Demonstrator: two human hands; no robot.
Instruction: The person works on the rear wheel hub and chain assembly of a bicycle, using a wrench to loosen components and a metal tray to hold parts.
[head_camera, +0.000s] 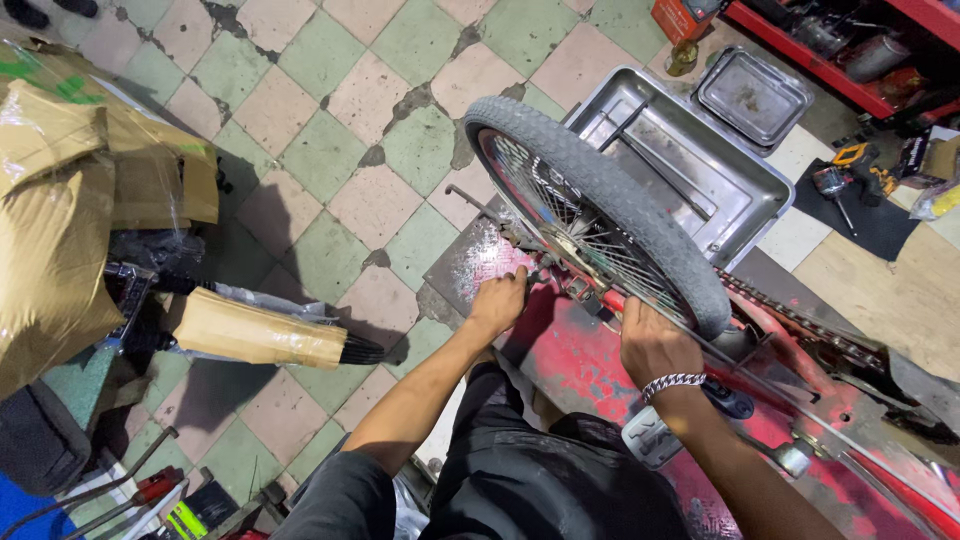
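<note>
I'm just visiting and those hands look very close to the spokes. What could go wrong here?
If the wheel turns, the left hand by the hub could be nipped by the spokes. The right hand lies close to the chain, another likely pinch spot. The raised wheel might also tip toward the metal tray.

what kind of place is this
Probably a bike repair workshop. Both hands work at the hub of a spoked wheel on a red frame, a metal tray lies on the tiled floor, and tools sit on a mat.
</note>
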